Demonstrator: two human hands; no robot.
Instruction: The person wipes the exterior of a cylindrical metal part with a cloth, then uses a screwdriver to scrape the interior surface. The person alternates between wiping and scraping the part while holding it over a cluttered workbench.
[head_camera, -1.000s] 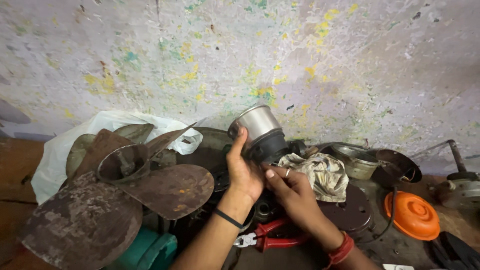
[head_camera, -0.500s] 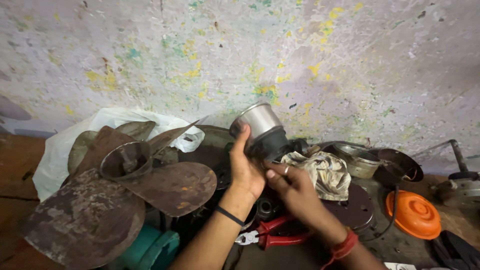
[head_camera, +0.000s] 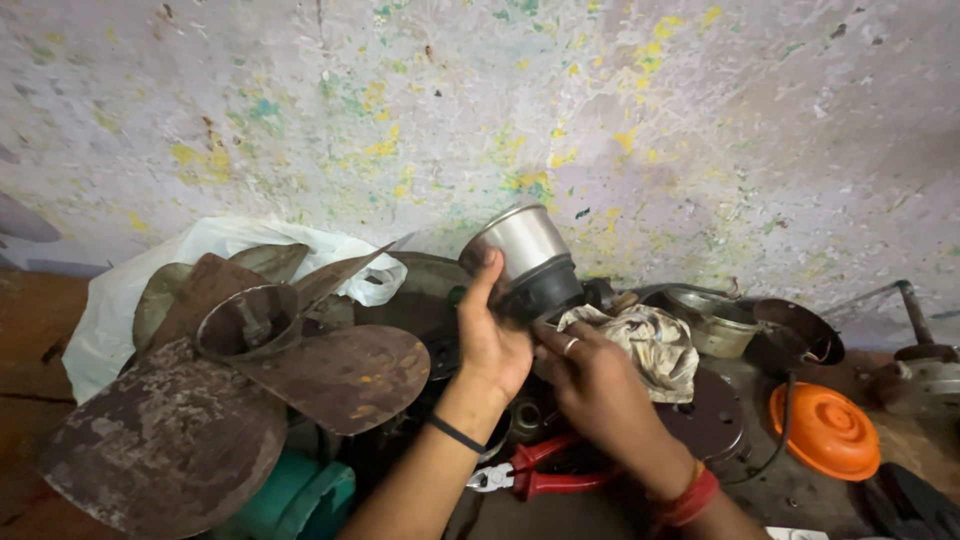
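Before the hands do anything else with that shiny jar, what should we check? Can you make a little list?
1. Left hand has hold of the steel jar: ok, palm and thumb wrap its side.
2. Right hand is at the jar's black base: ok, fingertips touch it.
3. Jar is upright: not ok, it tilts.
4. Rag is out of the way: not ok, it lies right against the right hand.
5. Pliers are close by: ok, below the wrists.
6. Anything inside the jar: cannot tell.
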